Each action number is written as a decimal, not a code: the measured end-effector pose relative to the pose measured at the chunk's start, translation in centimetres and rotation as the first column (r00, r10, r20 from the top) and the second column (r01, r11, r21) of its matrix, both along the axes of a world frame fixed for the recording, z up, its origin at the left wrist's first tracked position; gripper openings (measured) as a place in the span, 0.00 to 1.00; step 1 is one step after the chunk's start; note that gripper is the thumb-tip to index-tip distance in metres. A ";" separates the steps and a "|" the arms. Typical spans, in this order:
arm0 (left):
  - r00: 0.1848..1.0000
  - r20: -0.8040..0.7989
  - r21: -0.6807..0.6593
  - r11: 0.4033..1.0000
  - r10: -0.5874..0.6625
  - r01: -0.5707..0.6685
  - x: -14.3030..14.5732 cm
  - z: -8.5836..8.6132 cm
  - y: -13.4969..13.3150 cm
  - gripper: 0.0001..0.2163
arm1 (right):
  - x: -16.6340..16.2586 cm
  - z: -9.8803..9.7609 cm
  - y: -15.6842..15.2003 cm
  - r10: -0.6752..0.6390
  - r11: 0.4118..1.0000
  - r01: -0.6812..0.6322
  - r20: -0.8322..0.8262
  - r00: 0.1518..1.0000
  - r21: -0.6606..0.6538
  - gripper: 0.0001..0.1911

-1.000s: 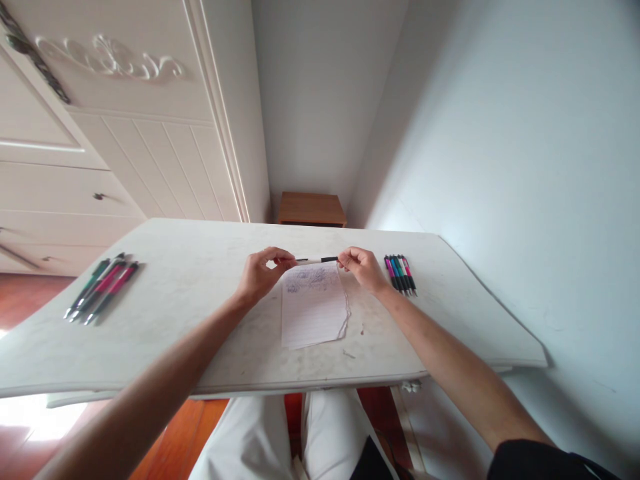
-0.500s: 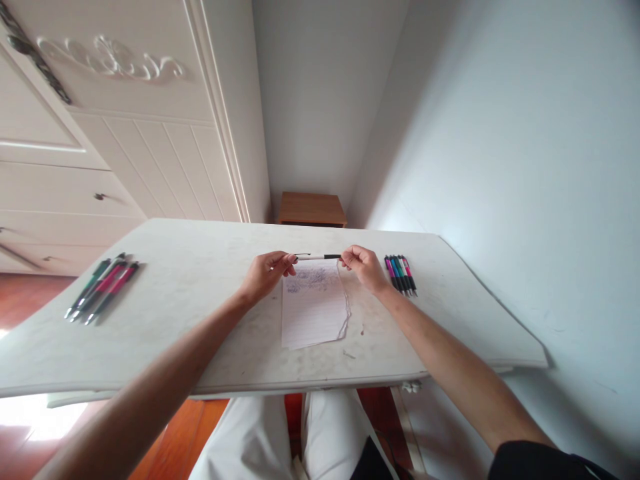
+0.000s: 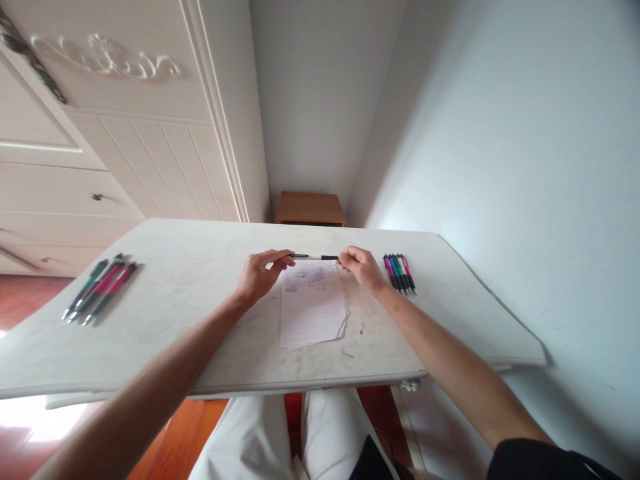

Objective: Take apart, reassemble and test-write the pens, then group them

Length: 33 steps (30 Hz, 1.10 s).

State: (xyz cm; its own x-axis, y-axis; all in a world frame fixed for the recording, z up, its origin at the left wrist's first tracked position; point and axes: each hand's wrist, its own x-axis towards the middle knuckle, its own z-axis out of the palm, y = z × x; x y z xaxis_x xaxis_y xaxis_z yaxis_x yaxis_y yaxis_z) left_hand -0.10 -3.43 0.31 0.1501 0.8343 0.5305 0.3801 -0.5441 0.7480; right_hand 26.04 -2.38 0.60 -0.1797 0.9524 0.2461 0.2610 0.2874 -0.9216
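Between my two hands a white pen [image 3: 315,258] with a black grip and a dark clip is held level, above the top edge of the paper. My left hand [image 3: 261,273] is closed in a pinch on its clip end. The fingers of my right hand [image 3: 361,267] are closed round the black-grip end, hiding the tip. Beneath lie lined paper sheets [image 3: 313,310] with blue scribbles across the top and a torn right edge. Just right of my right hand, several coloured pens [image 3: 400,275] lie side by side in a row.
Several more pens [image 3: 100,290], green, white and pink, lie at the left of the white table [image 3: 200,247]. A pale wardrobe [image 3: 165,167] stands behind on the left, a wall [image 3: 500,167] on the right. A small wooden stand [image 3: 311,208] is beyond the far edge.
The pen has rolled so its clip shows more broadly towards me. My left fingers have straightened somewhat along it. The view has shifted very slightly.
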 end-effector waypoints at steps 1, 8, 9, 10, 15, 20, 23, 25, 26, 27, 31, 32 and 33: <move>1.000 0.009 0.012 1.000 0.005 -0.005 0.0 0.0 0.0 0.11 | 0.0 0.0 0.0 0.004 1.000 -0.004 -0.006 1.000 -0.011 0.19; 0.997 0.044 0.007 0.998 0.064 -0.065 0.2 0.1 0.1 0.10 | -0.5 0.0 -0.1 0.055 0.990 -0.067 -0.102 0.993 -0.121 0.23; 0.995 0.059 -0.019 0.997 0.077 -0.076 0.2 0.1 0.2 0.11 | -0.6 0.0 -0.1 0.067 0.984 -0.087 -0.134 0.989 -0.154 0.24; 0.993 0.080 -0.050 0.995 0.086 -0.082 0.2 0.1 0.2 0.13 | -0.7 0.0 -0.1 0.077 0.978 -0.107 -0.166 0.983 -0.180 0.25; 0.967 0.236 -0.174 0.984 0.091 -0.050 0.2 0.3 0.3 0.20 | -1.1 -0.1 -0.2 0.107 0.973 -0.150 -0.233 0.967 -0.176 0.29; 0.932 0.345 -0.239 0.971 0.113 -0.029 0.2 0.9 0.2 0.21 | -1.0 0.1 -0.6 0.181 0.975 -0.200 -0.171 0.969 -0.102 0.31; 0.899 0.426 -0.291 0.956 0.102 0.029 0.3 1.1 0.2 0.20 | -1.0 0.4 -0.8 0.234 0.965 -0.246 -0.124 0.964 -0.089 0.29; 0.875 0.479 -0.348 0.930 0.068 0.119 0.3 1.0 0.1 0.18 | -1.0 0.7 -1.0 0.266 0.960 -0.271 -0.075 0.961 -0.075 0.26; 0.867 0.497 -0.376 0.911 0.044 0.170 0.3 1.0 0.1 0.18 | -1.0 0.8 -1.2 0.281 0.957 -0.284 -0.049 0.959 -0.068 0.25; 0.862 0.506 -0.398 0.892 0.017 0.215 0.4 1.0 0.0 0.17 | -1.1 0.9 -1.3 0.294 0.953 -0.295 -0.026 0.955 -0.065 0.23; 0.871 0.487 -0.408 0.864 -0.067 0.294 0.7 1.2 -0.6 0.15 | -1.4 1.3 -1.8 0.349 0.924 -0.356 -0.072 0.934 -0.137 0.22; 0.878 0.473 -0.407 0.864 -0.077 0.295 0.8 1.3 -0.7 0.15 | -1.5 1.3 -2.0 0.362 0.913 -0.376 -0.109 0.926 -0.157 0.23; 0.885 0.458 -0.410 0.864 -0.083 0.293 0.9 1.4 -0.8 0.14 | -1.7 1.2 -2.1 0.373 0.903 -0.394 -0.145 0.916 -0.170 0.25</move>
